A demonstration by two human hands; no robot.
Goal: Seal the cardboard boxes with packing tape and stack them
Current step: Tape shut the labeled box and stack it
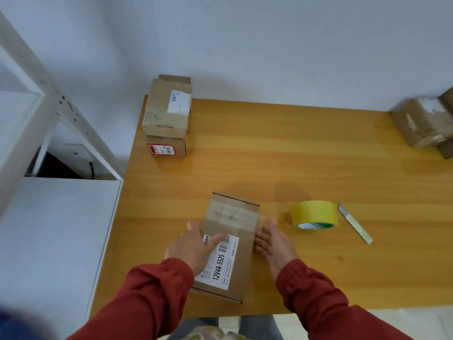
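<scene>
A flat cardboard box [239,231] with a white barcode label and clear tape across its far half lies on the wooden table [318,163] near the front edge. My left hand [190,244] rests on the box's left side, thumb over the label. My right hand [274,241] is flat against the box's right side, fingers apart. A yellow roll of packing tape [313,213] stands to the right. Two sealed boxes sit stacked [168,116] at the table's far left corner.
A utility knife [355,223] lies right of the tape roll. More cardboard boxes [424,123] sit at the table's far right edge. A white metal shelf [49,168] stands left of the table. A white wall runs behind.
</scene>
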